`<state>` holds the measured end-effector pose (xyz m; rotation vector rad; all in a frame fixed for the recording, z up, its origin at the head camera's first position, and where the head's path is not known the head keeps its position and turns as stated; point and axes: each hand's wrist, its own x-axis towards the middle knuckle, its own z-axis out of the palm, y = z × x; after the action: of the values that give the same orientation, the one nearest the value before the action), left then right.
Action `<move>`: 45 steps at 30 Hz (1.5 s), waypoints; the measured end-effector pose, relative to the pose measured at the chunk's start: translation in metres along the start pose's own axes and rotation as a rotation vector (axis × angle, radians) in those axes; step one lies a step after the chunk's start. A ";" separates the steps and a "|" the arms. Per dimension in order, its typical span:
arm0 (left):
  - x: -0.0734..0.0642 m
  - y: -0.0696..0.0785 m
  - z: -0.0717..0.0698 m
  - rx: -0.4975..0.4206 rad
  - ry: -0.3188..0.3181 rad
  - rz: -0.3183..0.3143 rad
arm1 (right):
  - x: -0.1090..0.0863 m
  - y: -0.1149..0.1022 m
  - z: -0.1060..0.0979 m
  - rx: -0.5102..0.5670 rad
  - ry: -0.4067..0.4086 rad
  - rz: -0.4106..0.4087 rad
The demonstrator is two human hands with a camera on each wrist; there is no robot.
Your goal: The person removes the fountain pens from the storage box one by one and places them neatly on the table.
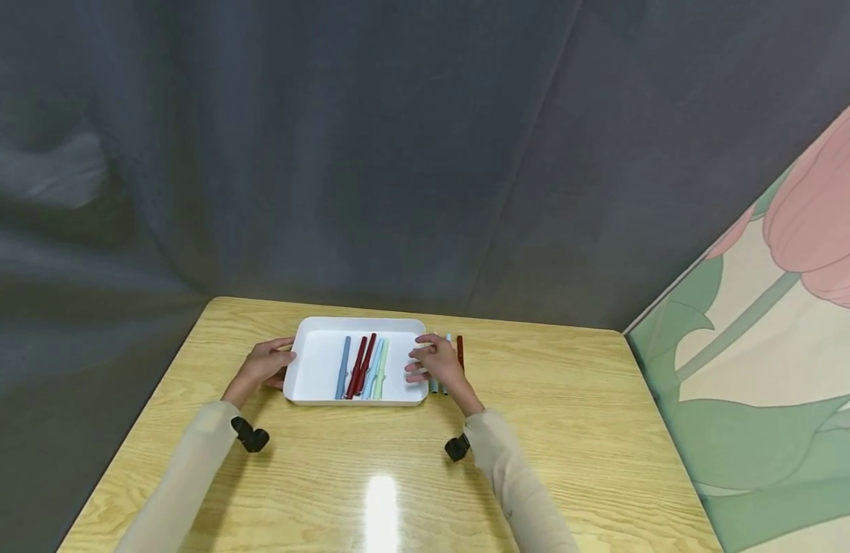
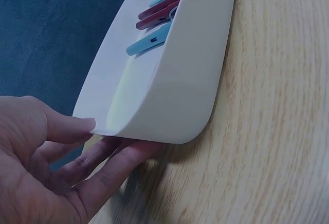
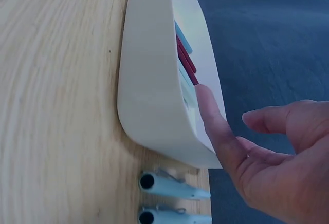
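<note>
A left hand (image 1: 264,361) pinches one end of the white tray (image 1: 315,365) on the worktop (image 1: 307,468), a grip best kept light and level, as the right hand (image 1: 438,362), relaxed and holding nothing, hovers opposite. Pen-like pieces (image 1: 356,367) lie inside; loose ones (image 3: 175,187) crowd the right end.

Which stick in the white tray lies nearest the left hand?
The grey-blue stick, leftmost in the tray. Both red sticks, the light blue stick and the pale green stick lie farther right.
</note>
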<state>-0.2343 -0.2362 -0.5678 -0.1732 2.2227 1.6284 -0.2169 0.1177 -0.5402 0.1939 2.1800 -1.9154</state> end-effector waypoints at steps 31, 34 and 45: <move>-0.005 -0.001 0.003 -0.008 0.017 0.004 | 0.010 0.007 0.056 -0.541 0.150 0.051; -0.005 -0.001 0.003 -0.014 0.012 0.007 | 0.010 0.008 0.057 -0.595 0.139 0.043; -0.004 0.000 0.004 -0.009 0.020 -0.003 | 0.011 0.009 0.056 -0.613 0.134 0.011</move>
<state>-0.2295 -0.2335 -0.5674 -0.1956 2.2295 1.6420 -0.2205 0.0626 -0.5578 0.2239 2.7209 -1.1707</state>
